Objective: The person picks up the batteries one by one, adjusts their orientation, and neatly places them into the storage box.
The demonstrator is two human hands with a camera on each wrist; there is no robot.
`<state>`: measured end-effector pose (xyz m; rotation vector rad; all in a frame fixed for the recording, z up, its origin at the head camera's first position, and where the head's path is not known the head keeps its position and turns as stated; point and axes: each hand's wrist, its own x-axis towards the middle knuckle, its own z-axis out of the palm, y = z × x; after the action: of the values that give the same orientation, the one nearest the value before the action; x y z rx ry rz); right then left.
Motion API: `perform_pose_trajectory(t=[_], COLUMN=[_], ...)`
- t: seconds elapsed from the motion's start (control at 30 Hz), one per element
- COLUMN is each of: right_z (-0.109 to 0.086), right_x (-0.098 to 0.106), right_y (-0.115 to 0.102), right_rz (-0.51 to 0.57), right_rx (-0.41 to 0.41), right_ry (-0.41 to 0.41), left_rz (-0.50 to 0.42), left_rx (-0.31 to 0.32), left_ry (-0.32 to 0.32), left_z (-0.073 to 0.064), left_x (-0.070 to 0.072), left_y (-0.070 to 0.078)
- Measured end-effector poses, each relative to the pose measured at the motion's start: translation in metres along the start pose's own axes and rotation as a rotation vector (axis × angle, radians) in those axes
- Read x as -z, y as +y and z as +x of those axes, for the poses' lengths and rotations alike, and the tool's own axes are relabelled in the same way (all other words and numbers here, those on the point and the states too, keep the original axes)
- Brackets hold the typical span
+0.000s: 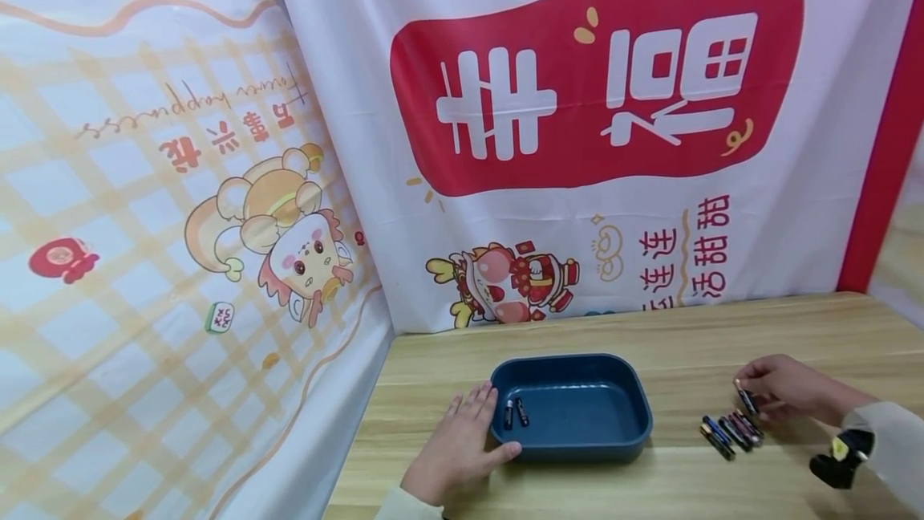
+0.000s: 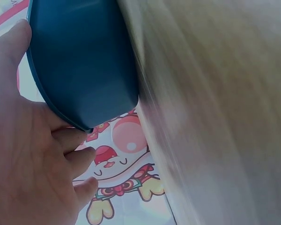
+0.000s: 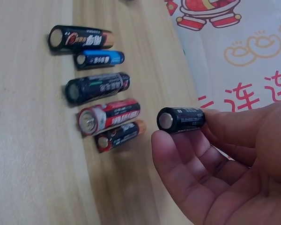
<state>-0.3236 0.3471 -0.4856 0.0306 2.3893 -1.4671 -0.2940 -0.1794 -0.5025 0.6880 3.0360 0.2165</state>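
My right hand point(image 1: 787, 387) pinches a small black battery point(image 3: 182, 119) between thumb and fingers, above the table beside a row of batteries. That row lies side by side: an orange-ended black one point(image 3: 82, 38), a blue one point(image 3: 100, 59), a dark one point(image 3: 98, 88), a red one point(image 3: 110, 116) and another black one point(image 3: 121, 136). My left hand point(image 1: 462, 440) rests against the left end of a dark blue plastic tray point(image 1: 577, 451), fingers extended along its left rim and thumb by the front corner. Two batteries point(image 1: 516, 412) lie inside the tray at its left end.
The wooden table point(image 1: 440, 359) meets a printed white cloth point(image 1: 390, 263) hanging along its back edge. Another patterned cloth point(image 1: 144, 327) hangs on the left. A black wrist device point(image 1: 837, 462) with a yellow patch sits at the right sleeve point(image 1: 895, 448).
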Motion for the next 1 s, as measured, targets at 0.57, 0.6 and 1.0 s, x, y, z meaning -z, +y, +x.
perform_pose_trajectory(t=[0.57, 0.6, 1.0], right_z=[0.005, 0.005, 0.009], right_x=[-0.013, -0.014, -0.024], right_y=[-0.024, -0.026, -0.044], right_rz=[0.031, 0.029, 0.051], right_rx=[0.066, 0.071, 0.125], right_ry=[-0.022, -0.028, -0.08], left_rz=[0.048, 0.051, 0.046], left_rx=[-0.005, -0.007, -0.037], left_ry=[-0.002, -0.002, 0.016], left_z=[-0.001, -0.001, -0.002], left_x=[0.001, 0.001, 0.001], left_y=[0.002, 0.002, -0.001])
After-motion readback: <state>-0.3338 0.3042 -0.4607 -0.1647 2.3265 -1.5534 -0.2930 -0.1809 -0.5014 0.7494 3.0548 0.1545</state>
